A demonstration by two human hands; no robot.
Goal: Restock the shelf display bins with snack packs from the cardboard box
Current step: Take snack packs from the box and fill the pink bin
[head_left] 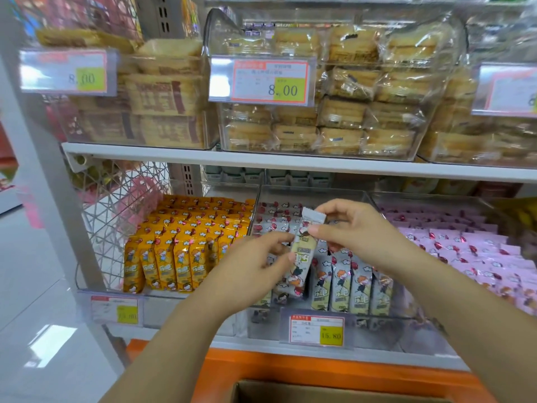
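Note:
A grey snack pack (pixel 302 251) with a cartoon figure is held upright over the middle clear bin (pixel 313 191) on the lower shelf. My right hand (pixel 354 228) pinches its top end. My left hand (pixel 261 257) pinches its left side at mid-height. Below it, more grey packs (pixel 348 283) stand in rows in the same bin. The cardboard box (pixel 290 392) shows only its open top edge at the bottom of the view.
A bin of orange packs (pixel 180 242) stands to the left and a bin of pink packs (pixel 470 245) to the right. The upper shelf (pixel 261 159) carries clear bins of wrapped cakes. An orange base ledge (pixel 290 367) runs below. White tiled floor lies at left.

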